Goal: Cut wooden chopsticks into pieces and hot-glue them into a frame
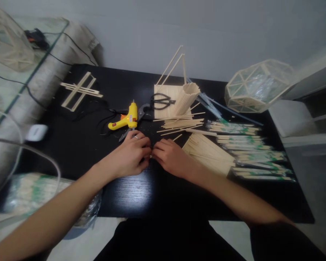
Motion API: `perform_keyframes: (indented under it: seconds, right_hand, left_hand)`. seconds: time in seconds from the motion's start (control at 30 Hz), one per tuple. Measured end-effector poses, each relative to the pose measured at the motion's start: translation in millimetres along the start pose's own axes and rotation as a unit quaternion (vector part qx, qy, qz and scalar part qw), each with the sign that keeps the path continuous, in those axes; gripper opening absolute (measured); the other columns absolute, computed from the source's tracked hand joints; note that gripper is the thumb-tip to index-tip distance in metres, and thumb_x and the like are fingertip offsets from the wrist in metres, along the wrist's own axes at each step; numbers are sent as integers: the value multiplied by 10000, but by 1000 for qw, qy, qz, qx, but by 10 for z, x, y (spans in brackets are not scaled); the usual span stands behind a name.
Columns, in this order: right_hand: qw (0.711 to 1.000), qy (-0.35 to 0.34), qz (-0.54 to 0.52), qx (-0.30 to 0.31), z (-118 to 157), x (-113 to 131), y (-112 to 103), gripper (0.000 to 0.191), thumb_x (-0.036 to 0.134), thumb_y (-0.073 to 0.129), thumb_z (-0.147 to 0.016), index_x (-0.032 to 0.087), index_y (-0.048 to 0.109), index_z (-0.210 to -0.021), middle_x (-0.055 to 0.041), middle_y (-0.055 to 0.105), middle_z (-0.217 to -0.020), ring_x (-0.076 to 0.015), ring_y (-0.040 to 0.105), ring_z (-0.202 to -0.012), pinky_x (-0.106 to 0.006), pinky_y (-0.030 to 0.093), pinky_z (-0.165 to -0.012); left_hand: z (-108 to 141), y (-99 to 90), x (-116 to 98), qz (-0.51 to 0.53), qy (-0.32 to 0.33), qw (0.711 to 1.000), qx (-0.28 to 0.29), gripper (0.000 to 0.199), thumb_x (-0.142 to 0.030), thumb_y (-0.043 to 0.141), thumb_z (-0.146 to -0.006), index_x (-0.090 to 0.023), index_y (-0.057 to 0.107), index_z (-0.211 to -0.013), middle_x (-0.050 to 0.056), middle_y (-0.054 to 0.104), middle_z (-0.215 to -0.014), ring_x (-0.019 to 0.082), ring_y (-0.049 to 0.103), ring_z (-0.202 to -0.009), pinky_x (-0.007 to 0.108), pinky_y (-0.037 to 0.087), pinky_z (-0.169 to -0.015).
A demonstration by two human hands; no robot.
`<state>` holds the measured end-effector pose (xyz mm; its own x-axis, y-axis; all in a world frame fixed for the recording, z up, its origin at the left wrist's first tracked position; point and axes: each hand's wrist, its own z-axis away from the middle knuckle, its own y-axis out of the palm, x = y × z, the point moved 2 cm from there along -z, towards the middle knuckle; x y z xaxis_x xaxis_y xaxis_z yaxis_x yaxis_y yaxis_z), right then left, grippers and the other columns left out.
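Note:
My left hand (134, 153) and my right hand (170, 156) meet over the black table, fingers curled and almost touching. A tiny pale bit shows between the fingertips, too small to name. Just beyond my left hand lies a yellow glue gun (130, 116), its nozzle pointing away from me, across a grey metal hand tool (142, 110). Loose thin wooden sticks (183, 125) are spread beyond my right hand. Partly behind my right forearm is a flat panel of sticks (213, 154).
Black-handled scissors (161, 102) and a stick-walled tube (187, 97) rest on a square stick base. Wrapped chopsticks (250, 139) line the right side, near clear glue sticks (210, 107) and a many-sided frame (260, 87). A crossed stick frame (80, 90) lies far left.

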<state>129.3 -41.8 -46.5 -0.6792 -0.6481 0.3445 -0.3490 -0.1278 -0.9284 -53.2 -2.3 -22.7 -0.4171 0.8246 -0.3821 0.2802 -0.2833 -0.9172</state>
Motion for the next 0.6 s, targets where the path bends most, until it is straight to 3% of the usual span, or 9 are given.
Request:
perform_keyframes:
  seconds: [0.17,0.3,0.47,0.57,0.6]
  right_hand:
    - [1000,10,-30,0,50,-52,-77,86,161,682,-1001,145,759,-1037,-100,745,-1017,-247,648,-969,-420,498,-914]
    - [995,29,-95,-32,75,-38,-257,76,149,707,-985,166,772,-1018,-81,759,-995,-239,680,-962,-427,537,-940]
    - [929,-3,-360,-80,77,214,-944,122,273,734,-994,243,782,-886,-8,769,-846,-155,719,-762,-296,605,-729]
    - [932,44,-322,-162,423,410,-1381,80,354,770,-936,401,817,-892,0,758,-769,-217,725,-724,-358,623,-646]
    - [947,28,-293,-128,643,513,-1428,140,348,817,-852,479,821,-902,-13,771,-788,-265,741,-774,-402,631,-642]
  left_hand:
    - [-2,-75,55,-11,-12,999,-45,224,-218,553,-977,-175,706,-818,81,710,-969,250,609,-949,509,398,-1032]
    - [10,-149,143,-51,-66,990,-113,239,-250,520,-1031,-172,715,-918,87,741,-954,264,634,-963,474,433,-971]
    - [44,-221,221,-54,-133,974,-175,235,-288,520,-1047,-188,697,-930,78,764,-981,258,668,-955,483,435,-981]
    - [45,-230,254,-38,-155,970,-186,218,-298,526,-1042,-204,692,-936,65,774,-979,245,683,-960,467,445,-983]
    - [43,-230,267,-33,-160,968,-189,220,-305,528,-1040,-207,694,-933,63,775,-972,242,687,-957,456,453,-970]
